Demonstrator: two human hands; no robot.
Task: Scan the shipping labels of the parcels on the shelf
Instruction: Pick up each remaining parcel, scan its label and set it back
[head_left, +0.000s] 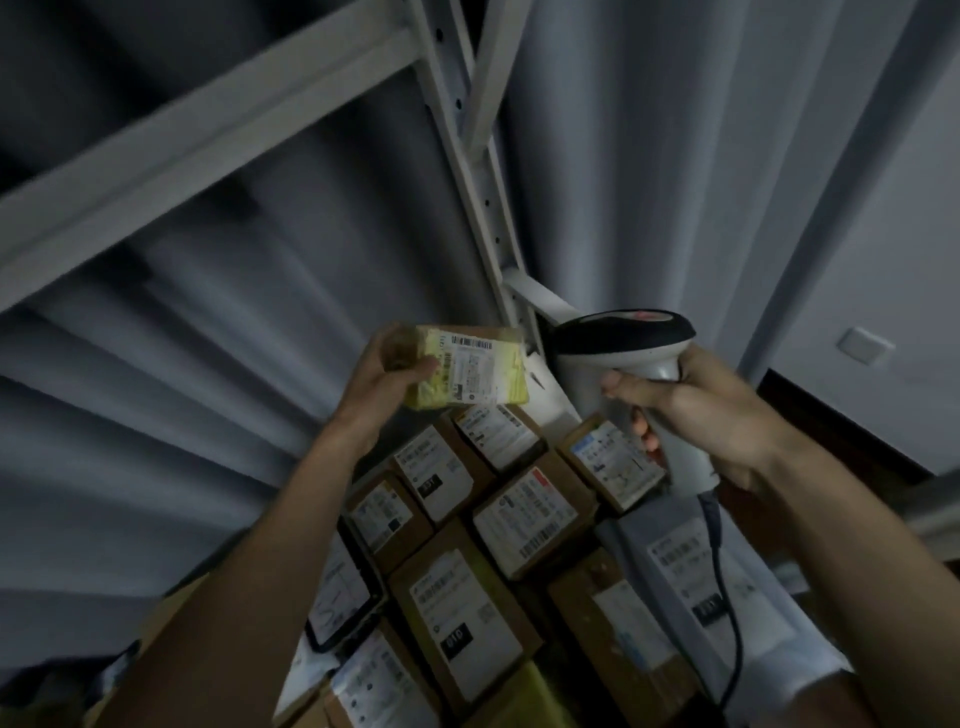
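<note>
Above the boxed parcels (467, 587), the left hand (387, 371) grips a yellow parcel (470, 371) (label up), the right hand (691, 410) clamped on the scanner (623, 340) just beside it.

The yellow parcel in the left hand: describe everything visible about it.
The yellow parcel is small, flattish and wrapped in what looks like glossy yellow plastic. A white shipping label with barcodes covers much of its upward face. The left hand grips its left end, holding it above the stacked cardboard boxes, tilted, label facing the scanner in the right hand. The print is unreadable.
</note>
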